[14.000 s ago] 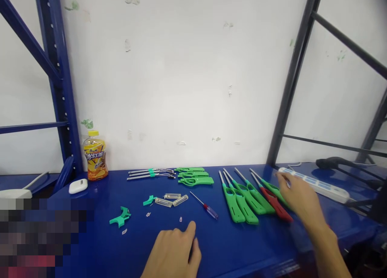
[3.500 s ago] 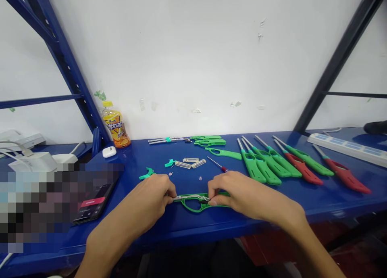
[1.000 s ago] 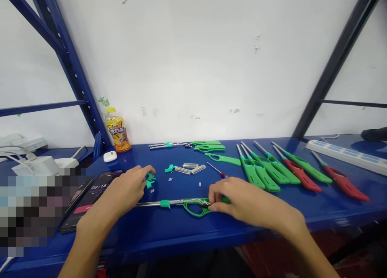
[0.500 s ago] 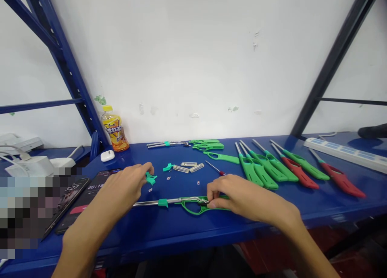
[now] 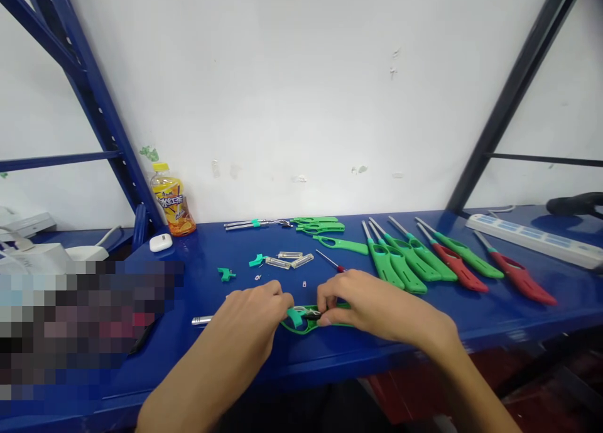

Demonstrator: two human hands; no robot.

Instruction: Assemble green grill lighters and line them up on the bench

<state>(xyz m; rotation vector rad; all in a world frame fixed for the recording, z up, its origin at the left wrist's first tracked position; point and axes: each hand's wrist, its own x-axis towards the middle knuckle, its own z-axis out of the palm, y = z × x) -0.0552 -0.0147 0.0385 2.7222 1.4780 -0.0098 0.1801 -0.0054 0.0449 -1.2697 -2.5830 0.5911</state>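
Note:
A green lighter shell half lies in front of me, with a metal lighter tube across its left end. My left hand pinches a teal plastic trigger over the shell's finger loop. My right hand has thumb and fingertips closed at a small black part with thin wires in the shell. The shell's right end is hidden under this hand. A second teal trigger lies beyond my left hand, and a third sits beside the clear fuel tanks.
A screwdriver points away behind my right hand. Several assembled green lighters and red lighters lie on the right, before a power strip. Spare shells and tubes lie at the back. A drink bottle stands left.
My left hand has moved right and nearer to me, bringing a teal trigger to the shell; another trigger stays behind on the table. My right hand keeps its place at the black part.

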